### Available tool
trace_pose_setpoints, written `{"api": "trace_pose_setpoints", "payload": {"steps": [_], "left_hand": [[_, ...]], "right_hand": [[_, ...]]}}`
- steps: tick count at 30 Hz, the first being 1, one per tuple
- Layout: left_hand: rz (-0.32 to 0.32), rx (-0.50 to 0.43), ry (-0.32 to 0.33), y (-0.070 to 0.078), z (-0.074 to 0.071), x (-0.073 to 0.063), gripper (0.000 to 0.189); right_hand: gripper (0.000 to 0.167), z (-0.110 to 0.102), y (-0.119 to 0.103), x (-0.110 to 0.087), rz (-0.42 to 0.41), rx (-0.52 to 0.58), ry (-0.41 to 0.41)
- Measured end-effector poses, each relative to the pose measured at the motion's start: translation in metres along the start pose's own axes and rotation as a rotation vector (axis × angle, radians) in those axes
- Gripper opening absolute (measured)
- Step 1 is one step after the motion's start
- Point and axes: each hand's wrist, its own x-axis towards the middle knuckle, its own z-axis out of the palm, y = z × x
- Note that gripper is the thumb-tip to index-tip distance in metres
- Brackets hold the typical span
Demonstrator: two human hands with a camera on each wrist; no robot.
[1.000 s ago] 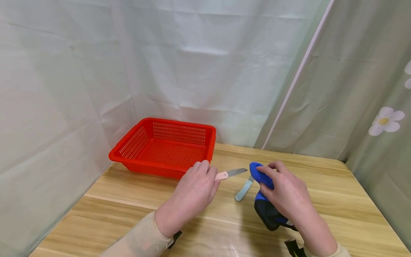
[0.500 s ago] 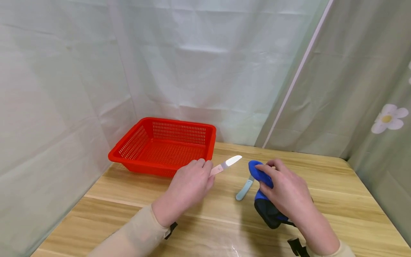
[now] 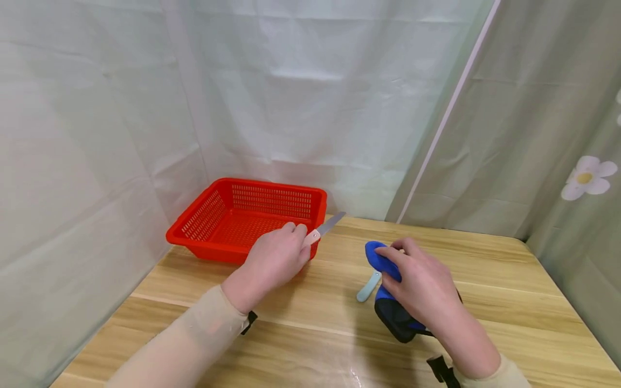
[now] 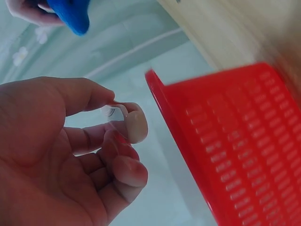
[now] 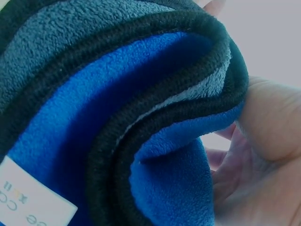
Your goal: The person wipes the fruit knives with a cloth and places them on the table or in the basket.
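Observation:
My left hand (image 3: 278, 256) pinches a small knife (image 3: 312, 237) by its pink handle, the blade pointing up and right, away from me. In the head view the knife overlaps the front right corner of a red plastic basket (image 3: 257, 256); the left wrist view shows the basket (image 4: 225, 141) just beside the fingers. My right hand (image 3: 422, 280) grips a blue cloth (image 3: 383, 264) with dark edging, bunched between thumb and fingers. Close up, the cloth (image 5: 174, 179) shows folded layers, a grey side and a white label. A second knife with a light blue handle (image 3: 368, 287) lies on the table, its blade hidden behind the cloth.
The wooden table (image 3: 310, 355) reaches back to pale curtains (image 3: 301, 97) behind and at both sides. The basket stands at the back left, near the curtain corner.
My left hand has moved left and away from me with the pink knife, towards the basket, its blade tilting upward. My right hand has shifted slightly left with the cloth.

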Motion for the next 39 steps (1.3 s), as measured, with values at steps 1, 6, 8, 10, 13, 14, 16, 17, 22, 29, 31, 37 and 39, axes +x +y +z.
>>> {"api": "trace_pose_setpoints", "payload": {"steps": [1,6,8,10,13,14,16,17,22,29,31,37,39], "left_hand": [[-0.014,-0.005,-0.019,-0.002,0.0,0.002,0.03],[-0.078,-0.031,-0.116,-0.013,-0.003,0.013,0.031],[-0.103,-0.04,-0.158,-0.016,-0.004,0.017,0.032],[-0.129,-0.046,-0.195,-0.021,-0.005,0.021,0.031],[-0.161,-0.055,-0.238,-0.027,-0.007,0.028,0.029],[-0.168,-0.055,-0.252,-0.029,-0.007,0.029,0.028],[-0.187,-0.057,-0.283,-0.033,-0.007,0.033,0.026],[-0.199,-0.056,-0.304,-0.035,-0.007,0.035,0.024],[-0.282,-0.065,-0.424,-0.044,-0.001,0.044,0.021],[-0.373,-0.083,-0.549,-0.053,0.014,0.053,0.025],[-0.398,-0.092,-0.582,-0.055,0.018,0.055,0.026],[-0.443,-0.1,-0.651,-0.06,0.03,0.059,0.019],[-0.449,-0.1,-0.669,-0.06,0.033,0.061,0.017]], "right_hand": [[0.041,0.0,0.0,0.0,-0.001,-0.001,-0.002],[0.041,0.002,-0.002,0.002,0.003,0.0,-0.004],[0.041,0.003,-0.002,0.004,0.0,0.002,-0.006],[0.041,0.004,-0.003,0.005,-0.004,0.003,-0.011],[0.041,0.006,-0.004,0.006,-0.015,0.007,-0.016],[0.042,0.006,-0.005,0.006,-0.018,0.01,-0.019],[0.042,0.007,-0.006,0.006,-0.021,0.012,-0.023],[0.042,0.007,-0.007,0.006,-0.024,0.013,-0.025],[0.043,0.008,-0.009,0.004,-0.028,0.021,-0.036],[0.043,0.011,-0.009,0.005,-0.03,0.024,-0.044],[0.043,0.011,-0.009,0.005,-0.032,0.025,-0.044],[0.042,0.012,-0.009,0.003,-0.032,0.027,-0.037],[0.043,0.013,-0.009,0.002,-0.028,0.027,-0.039]]}}
